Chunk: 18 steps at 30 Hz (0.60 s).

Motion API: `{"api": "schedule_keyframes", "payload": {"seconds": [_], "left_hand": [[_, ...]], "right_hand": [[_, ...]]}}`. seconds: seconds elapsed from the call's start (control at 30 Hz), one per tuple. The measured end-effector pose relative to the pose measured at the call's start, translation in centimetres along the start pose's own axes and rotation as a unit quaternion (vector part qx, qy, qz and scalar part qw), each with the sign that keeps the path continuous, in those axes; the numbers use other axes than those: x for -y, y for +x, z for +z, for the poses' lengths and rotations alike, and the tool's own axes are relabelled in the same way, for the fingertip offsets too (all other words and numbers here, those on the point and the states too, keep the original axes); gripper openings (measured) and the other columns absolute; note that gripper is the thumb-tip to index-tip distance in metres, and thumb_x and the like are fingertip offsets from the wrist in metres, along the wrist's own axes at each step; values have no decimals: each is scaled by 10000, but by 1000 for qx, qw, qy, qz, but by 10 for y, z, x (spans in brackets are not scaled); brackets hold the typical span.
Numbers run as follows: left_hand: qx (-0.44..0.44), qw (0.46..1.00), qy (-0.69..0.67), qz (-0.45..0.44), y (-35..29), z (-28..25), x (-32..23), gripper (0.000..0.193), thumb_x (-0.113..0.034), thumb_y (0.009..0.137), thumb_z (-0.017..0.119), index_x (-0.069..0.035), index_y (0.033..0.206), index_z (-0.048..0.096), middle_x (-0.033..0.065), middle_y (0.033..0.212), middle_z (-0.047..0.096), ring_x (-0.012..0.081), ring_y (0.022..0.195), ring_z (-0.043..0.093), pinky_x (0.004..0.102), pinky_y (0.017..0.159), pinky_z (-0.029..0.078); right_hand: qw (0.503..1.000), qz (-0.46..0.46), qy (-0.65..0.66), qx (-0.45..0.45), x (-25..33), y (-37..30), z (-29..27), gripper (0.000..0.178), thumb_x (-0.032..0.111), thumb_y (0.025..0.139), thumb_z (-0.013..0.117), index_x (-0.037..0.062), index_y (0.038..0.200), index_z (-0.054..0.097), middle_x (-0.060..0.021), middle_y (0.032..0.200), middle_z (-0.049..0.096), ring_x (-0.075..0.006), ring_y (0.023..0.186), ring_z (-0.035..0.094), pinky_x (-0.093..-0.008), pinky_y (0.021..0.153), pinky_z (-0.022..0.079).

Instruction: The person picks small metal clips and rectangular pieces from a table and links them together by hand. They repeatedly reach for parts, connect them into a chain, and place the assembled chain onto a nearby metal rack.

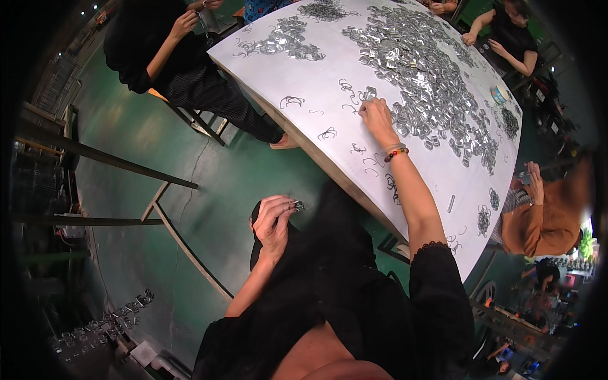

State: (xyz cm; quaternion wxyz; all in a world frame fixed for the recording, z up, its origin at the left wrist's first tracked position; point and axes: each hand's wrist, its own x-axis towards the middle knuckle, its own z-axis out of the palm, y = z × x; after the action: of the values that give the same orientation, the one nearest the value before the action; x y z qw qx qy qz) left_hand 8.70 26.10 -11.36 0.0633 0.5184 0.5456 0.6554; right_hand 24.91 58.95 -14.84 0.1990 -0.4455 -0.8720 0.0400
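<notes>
I have the right hand (pixel 378 120) out over the white-topped bench (pixel 272 79) near the centre of the frame, its fingers bunched narrow at a small, shiny silver metal piece (pixel 368 94). I can't tell whether they grip it or only touch it. The left hand (pixel 272 223), below centre and off the bench, is curled closed around a bunch of thin, dark metal wires (pixel 299 206), whose ends stick out past the fingertips.

By my reading, much is left: a big heap of flat, silver metal pieces (pixel 430 95) spreads over the upper right of the bench, with a smaller silver pile (pixel 288 41) towards the upper left. What looks handled is modest — a few loose clusters of curved, dark wire hooks (pixel 328 133) near the bench's near edge, and a tangled, dark grey clump (pixel 484 218) at the lower right. Whether any of those count as finished — I can't tell from here.
</notes>
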Motion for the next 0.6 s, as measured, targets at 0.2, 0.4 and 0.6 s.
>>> {"api": "schedule_keyframes", "payload": {"seconds": [0.2, 0.4, 0.6], "left_hand": [[14, 1000, -13, -8, -4, 8, 4, 95, 60, 776, 666, 19, 847, 617, 110, 851, 655, 252, 855, 614, 331, 758, 496], [19, 999, -24, -23, -9, 13, 8, 101, 84, 778, 649, 26, 853, 613, 114, 853, 653, 257, 858, 614, 339, 764, 495], [13, 998, -37, -45, -14, 16, 18, 106, 105, 789, 631, 32, 863, 611, 115, 885, 647, 235, 891, 604, 313, 774, 510]], "right_hand": [[997, -47, 13, -62, 9, -18, -12, 74, 62, 801, 614, 18, 857, 597, -142, 860, 583, -327, 861, 514, -407, 804, 422], [979, 68, 189, 46, 5, -29, -65, 106, 87, 817, 607, 12, 888, 588, -103, 783, 597, -228, 751, 549, -338, 723, 432], [964, 123, 214, 98, -35, -61, -83, 146, 134, 820, 609, 29, 921, 613, -95, 761, 624, -198, 716, 573, -317, 699, 449]]}}
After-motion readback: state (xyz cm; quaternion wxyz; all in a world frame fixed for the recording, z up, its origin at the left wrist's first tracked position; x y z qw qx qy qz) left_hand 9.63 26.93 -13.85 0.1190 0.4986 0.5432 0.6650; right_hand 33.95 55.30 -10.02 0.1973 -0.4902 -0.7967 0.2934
